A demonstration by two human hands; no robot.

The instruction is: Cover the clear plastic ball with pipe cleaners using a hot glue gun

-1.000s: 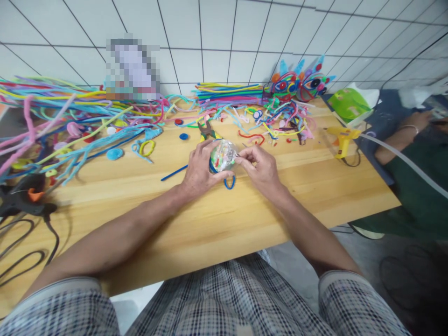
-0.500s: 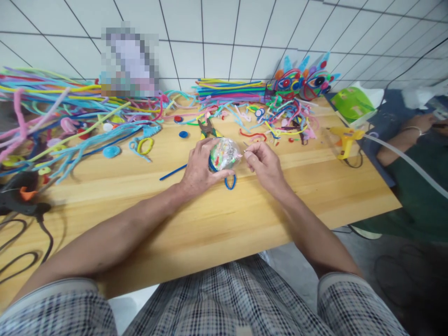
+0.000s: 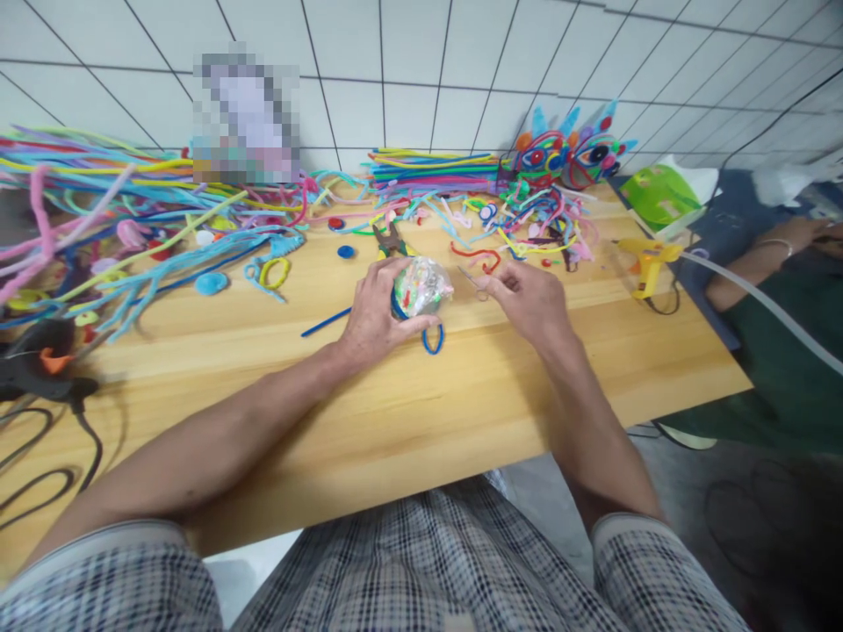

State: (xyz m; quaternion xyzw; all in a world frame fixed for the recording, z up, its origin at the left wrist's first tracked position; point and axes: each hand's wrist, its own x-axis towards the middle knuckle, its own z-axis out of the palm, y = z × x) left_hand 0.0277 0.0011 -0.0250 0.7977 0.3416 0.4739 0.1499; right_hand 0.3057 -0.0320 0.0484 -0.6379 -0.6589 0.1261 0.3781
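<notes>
Ball (image 3: 423,285) of clear wrapping, coloured bits showing through, sits in your left hand (image 3: 377,307). Behind the ball, well apart, rises a white tiled wall (image 3: 421,53); beneath it spreads the wooden desk (image 3: 395,404), though you cannot tell whether the two touch. Far right of the ball is another person's forearm (image 3: 741,272). Left of the ball, a large heap of pipe cleaners (image 3: 158,211) covers the back of the desk. Beyond the ball lies a straight bundle (image 3: 435,171), with two round decorated figures (image 3: 566,158) to its right. Farther right of the ball are a green packet (image 3: 662,195) and, nearer you, a yellow glue gun (image 3: 649,263).

Your left hand is curled around the ball's left side, thumb along its near edge. Your right hand (image 3: 484,283), just right of the ball and apart from it, pinches a thin, pointed piece (image 3: 469,277), too small to identify. Pliers (image 3: 388,241) lie just behind the ball. A blue loop (image 3: 433,341) shows at its near edge, and a small blue disc (image 3: 346,252) lies behind it to the left.
</notes>
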